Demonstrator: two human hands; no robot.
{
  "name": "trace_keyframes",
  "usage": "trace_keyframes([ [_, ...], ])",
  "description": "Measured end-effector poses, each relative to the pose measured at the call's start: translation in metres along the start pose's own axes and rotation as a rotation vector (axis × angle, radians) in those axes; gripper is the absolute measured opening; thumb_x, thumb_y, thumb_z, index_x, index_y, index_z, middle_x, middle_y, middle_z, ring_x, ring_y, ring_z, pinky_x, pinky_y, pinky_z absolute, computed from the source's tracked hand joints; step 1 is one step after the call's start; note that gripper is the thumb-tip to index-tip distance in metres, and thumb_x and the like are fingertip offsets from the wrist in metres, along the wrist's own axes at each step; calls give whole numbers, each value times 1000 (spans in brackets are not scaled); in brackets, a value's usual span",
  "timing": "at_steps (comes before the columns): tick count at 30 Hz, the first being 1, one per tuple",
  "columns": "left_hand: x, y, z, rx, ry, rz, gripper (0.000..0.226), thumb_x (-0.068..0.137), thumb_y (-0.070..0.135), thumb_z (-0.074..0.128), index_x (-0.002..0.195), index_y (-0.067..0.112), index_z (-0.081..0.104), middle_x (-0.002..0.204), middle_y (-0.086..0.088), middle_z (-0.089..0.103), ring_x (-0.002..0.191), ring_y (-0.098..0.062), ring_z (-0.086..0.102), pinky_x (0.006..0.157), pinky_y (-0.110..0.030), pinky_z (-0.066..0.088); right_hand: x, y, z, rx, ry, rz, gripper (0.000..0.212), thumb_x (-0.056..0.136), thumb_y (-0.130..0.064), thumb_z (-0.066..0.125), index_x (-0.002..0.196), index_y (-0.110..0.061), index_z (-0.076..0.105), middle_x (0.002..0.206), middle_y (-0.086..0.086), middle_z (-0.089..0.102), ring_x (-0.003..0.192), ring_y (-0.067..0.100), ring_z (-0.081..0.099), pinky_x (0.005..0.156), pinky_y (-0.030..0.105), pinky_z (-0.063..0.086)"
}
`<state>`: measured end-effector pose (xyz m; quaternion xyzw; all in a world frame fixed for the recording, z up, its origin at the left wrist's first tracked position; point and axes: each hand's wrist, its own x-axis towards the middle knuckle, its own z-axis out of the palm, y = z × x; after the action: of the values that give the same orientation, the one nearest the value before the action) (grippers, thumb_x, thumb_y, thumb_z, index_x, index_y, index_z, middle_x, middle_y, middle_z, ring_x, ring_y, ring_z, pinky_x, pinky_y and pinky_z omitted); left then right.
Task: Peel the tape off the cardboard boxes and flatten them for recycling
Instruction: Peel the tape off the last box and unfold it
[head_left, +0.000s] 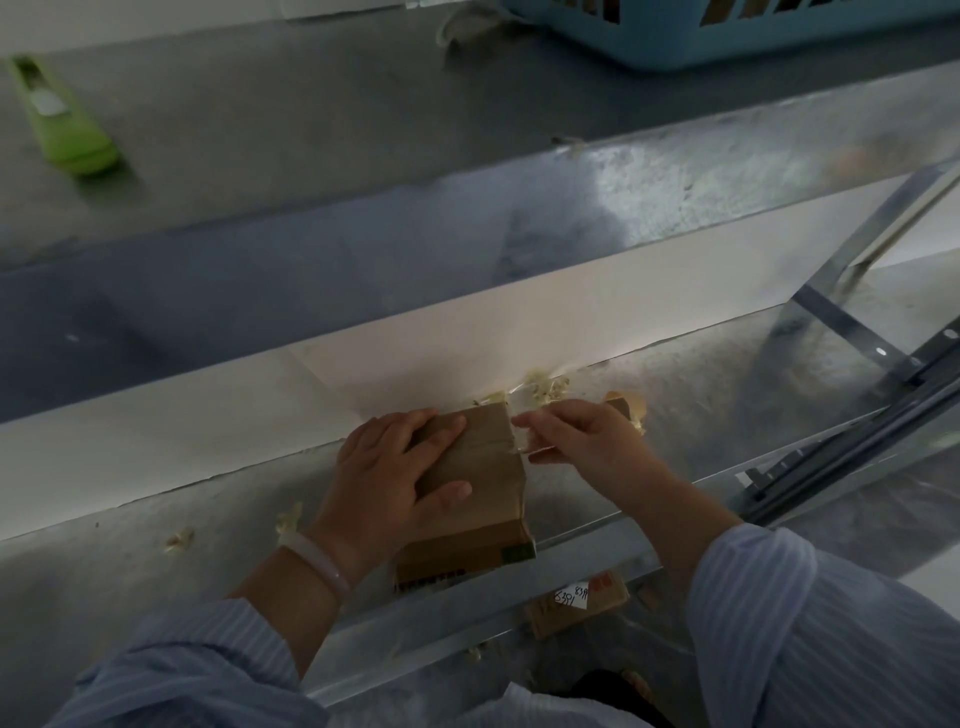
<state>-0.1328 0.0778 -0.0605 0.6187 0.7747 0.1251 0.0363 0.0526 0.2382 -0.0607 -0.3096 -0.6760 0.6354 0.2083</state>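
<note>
While the box (483, 467) sits close to the near edge of the bench (156, 571), about mid-width, the left hand (384, 478) is clamped over its top, fingers curled at the far side and thumb laid across the near part, pinning it down. The right hand (587, 441) is just off the box's right edge, finger and thumb pinched tight on a strip of tape (519, 441) that looks like it's lifting along the top seam. It's a bit blurry there, so I can't say how much is still stuck. So I'd call this mid-peel, flattening not started. The main worry is the tape snapping or shredding if it's yanked at a steep angle. There are plenty of scraps (545, 387) by the far side of the box and a few toward the left, so this stuff probably tears into bits easily. It could also rip the top layer of card off. And since the box is so near the edge, a hard sideways pull could drag it off if the left hand eases up. There's already another box (576, 603) down below the bench. A green tool (67, 124) lies at the far left and a blue basket (727, 41) at the far right.
</note>
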Motion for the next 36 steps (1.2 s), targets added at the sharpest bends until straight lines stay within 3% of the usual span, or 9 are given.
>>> trace_keyframes([
  [5, 0, 1, -1, 14, 6, -2, 69, 86, 70, 27, 140, 31, 46, 139, 0, 48, 125, -24, 43, 106, -44, 30, -1, 0, -4, -514, -78, -187, 22, 79, -24, 77, 96, -38, 74, 77, -25, 65, 78, -6, 62, 69, 8, 47],
  [10, 0, -3, 1, 16, -3, 5, 68, 86, 71, 27, 142, 34, 43, 140, 2, 46, 127, -22, 41, 108, -42, 29, 2, -3, -5, -649, -104, -323, 8, 80, -18, 76, 86, -21, 72, 102, -6, 66, 90, 4, 64, 82, 21, 55],
  [14, -1, -6, 4, 3, 4, 32, 66, 87, 70, 31, 141, 36, 44, 139, 3, 47, 126, -21, 42, 107, -44, 32, 3, -5, -3, -872, -23, -416, 5, 89, -21, 64, 89, -16, 62, 88, -4, 67, 77, 10, 64, 69, 25, 53],
  [19, 1, -8, 5, 4, 7, 34, 67, 87, 72, 27, 141, 36, 43, 140, 3, 46, 127, -21, 42, 107, -44, 31, 7, 2, 11, -774, 60, -328, 12, 92, -18, 60, 84, -21, 51, 81, -5, 65, 73, 7, 63, 66, 26, 54],
  [24, 1, -8, 5, -7, 5, 35, 68, 87, 74, 23, 142, 38, 40, 142, 5, 43, 129, -19, 39, 108, -42, 27, 9, 12, 25, -552, 210, -133, 21, 93, -16, 59, 79, -27, 48, 72, -10, 65, 68, -1, 61, 60, 13, 46],
  [29, 1, -9, 3, -23, 22, 45, 67, 88, 71, 26, 140, 34, 45, 140, 3, 46, 126, -21, 41, 105, -42, 29, 7, 15, 23, 117, 198, 69, 7, 91, -8, 61, 89, -12, 66, 74, 2, 71, 73, 16, 71, 66, 25, 58],
  [32, -1, -8, 3, -34, 29, 56, 66, 88, 70, 29, 140, 34, 46, 139, 3, 47, 126, -21, 42, 105, -43, 30, 3, 18, 7, 527, 173, 180, 18, 96, -10, 53, 103, -6, 69, 79, 12, 71, 77, 26, 71, 70, 34, 59],
  [34, -1, -9, 3, -47, 21, 71, 65, 87, 70, 31, 140, 35, 45, 140, 3, 46, 127, -21, 42, 107, -44, 30, 4, 20, -4, 528, 149, 223, 22, 97, -8, 51, 112, -6, 67, 87, 11, 73, 83, 24, 72, 74, 37, 59],
  [36, 0, -12, 1, -63, -1, 102, 65, 86, 71, 33, 141, 37, 43, 142, 4, 44, 128, -20, 41, 108, -46, 30, 6, 20, -5, 192, 45, 196, 30, 96, -5, 52, 121, -16, 64, 102, 2, 73, 94, 15, 70, 82, 32, 58],
])
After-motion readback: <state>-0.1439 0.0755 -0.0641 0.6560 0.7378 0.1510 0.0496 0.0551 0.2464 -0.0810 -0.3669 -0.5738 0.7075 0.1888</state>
